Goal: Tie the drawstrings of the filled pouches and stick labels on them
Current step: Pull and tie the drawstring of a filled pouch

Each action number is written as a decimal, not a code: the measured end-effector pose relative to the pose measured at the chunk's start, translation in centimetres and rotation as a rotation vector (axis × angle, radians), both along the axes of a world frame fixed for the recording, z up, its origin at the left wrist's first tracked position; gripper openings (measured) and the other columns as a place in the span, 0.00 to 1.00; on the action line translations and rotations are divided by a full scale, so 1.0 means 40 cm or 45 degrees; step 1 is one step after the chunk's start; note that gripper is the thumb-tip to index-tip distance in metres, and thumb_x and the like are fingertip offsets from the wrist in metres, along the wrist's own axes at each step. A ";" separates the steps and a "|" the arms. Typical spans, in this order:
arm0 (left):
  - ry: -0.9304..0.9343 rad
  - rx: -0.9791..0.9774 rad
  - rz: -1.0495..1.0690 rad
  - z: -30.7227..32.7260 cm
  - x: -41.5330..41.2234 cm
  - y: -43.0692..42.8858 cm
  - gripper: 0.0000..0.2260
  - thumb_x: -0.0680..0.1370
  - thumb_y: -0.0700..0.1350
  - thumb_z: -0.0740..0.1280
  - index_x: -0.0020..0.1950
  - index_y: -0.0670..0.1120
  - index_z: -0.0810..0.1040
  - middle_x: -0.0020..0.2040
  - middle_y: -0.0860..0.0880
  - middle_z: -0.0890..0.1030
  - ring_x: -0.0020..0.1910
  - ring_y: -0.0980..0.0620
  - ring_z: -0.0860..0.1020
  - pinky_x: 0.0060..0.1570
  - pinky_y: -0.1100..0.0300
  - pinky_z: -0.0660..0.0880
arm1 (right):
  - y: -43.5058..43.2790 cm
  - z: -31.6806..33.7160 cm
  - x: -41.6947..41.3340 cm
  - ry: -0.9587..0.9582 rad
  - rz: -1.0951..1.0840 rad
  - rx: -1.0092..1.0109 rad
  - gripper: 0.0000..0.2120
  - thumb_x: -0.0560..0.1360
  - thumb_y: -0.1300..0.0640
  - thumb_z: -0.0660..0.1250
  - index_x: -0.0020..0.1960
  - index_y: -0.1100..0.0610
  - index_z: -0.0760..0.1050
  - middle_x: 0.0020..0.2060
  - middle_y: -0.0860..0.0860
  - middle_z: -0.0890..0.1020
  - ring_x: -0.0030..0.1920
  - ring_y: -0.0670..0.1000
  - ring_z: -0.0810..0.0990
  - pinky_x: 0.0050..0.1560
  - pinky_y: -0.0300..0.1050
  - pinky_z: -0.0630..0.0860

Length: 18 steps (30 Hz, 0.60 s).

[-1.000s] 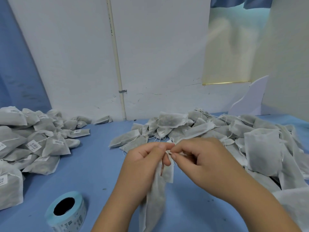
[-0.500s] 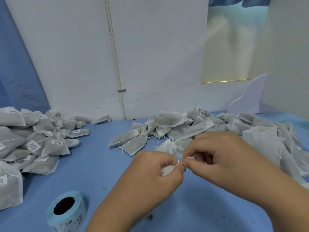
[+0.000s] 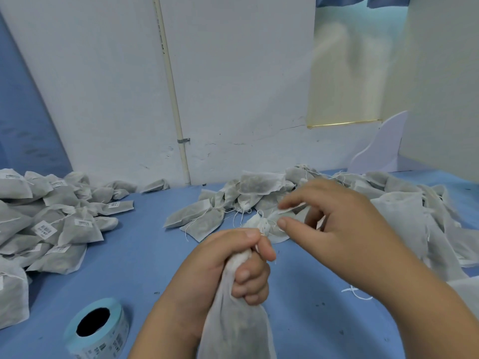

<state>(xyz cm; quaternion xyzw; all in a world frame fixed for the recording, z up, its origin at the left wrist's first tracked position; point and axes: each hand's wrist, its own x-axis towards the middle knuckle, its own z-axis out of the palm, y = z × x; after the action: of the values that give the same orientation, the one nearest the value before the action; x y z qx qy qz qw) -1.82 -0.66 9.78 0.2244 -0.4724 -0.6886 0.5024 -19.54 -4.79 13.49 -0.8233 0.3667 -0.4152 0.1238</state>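
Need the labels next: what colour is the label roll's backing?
Light blue, on the label roll, in the head view.

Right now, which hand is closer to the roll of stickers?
Left. The left hand grips the pouch just right of the label roll. The right hand hovers open farther away, over the pouch pile.
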 end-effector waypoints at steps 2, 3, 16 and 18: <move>0.135 0.070 -0.140 0.000 0.008 -0.006 0.09 0.70 0.47 0.75 0.37 0.42 0.82 0.22 0.52 0.69 0.20 0.57 0.68 0.25 0.63 0.68 | 0.004 0.007 -0.012 -0.059 -0.048 -0.022 0.07 0.69 0.46 0.68 0.46 0.37 0.75 0.48 0.37 0.74 0.39 0.42 0.79 0.40 0.37 0.72; 0.187 0.094 -0.193 0.001 0.010 -0.008 0.09 0.71 0.46 0.75 0.37 0.42 0.82 0.23 0.52 0.69 0.20 0.57 0.69 0.25 0.63 0.69 | 0.010 0.014 -0.016 -0.115 -0.066 -0.041 0.07 0.69 0.46 0.69 0.47 0.39 0.76 0.47 0.38 0.74 0.39 0.43 0.78 0.39 0.38 0.72; 0.164 0.111 -0.193 -0.011 0.012 -0.015 0.10 0.71 0.48 0.75 0.36 0.42 0.81 0.22 0.53 0.68 0.20 0.58 0.67 0.25 0.63 0.68 | 0.050 0.020 0.022 -0.141 0.341 0.401 0.05 0.68 0.56 0.68 0.35 0.51 0.81 0.23 0.44 0.74 0.26 0.41 0.69 0.29 0.33 0.66; 0.132 0.095 -0.179 -0.012 0.012 -0.014 0.10 0.71 0.49 0.74 0.36 0.42 0.81 0.22 0.53 0.68 0.20 0.58 0.67 0.25 0.63 0.68 | 0.044 0.018 0.020 -0.164 0.386 0.458 0.03 0.67 0.56 0.69 0.35 0.52 0.81 0.25 0.45 0.74 0.28 0.44 0.70 0.30 0.37 0.67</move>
<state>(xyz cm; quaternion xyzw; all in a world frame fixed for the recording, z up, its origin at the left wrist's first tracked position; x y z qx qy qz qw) -1.33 -1.21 9.31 0.1731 -0.4345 -0.7499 0.4679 -18.76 -3.03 14.21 -0.8053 0.2985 -0.3717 0.3524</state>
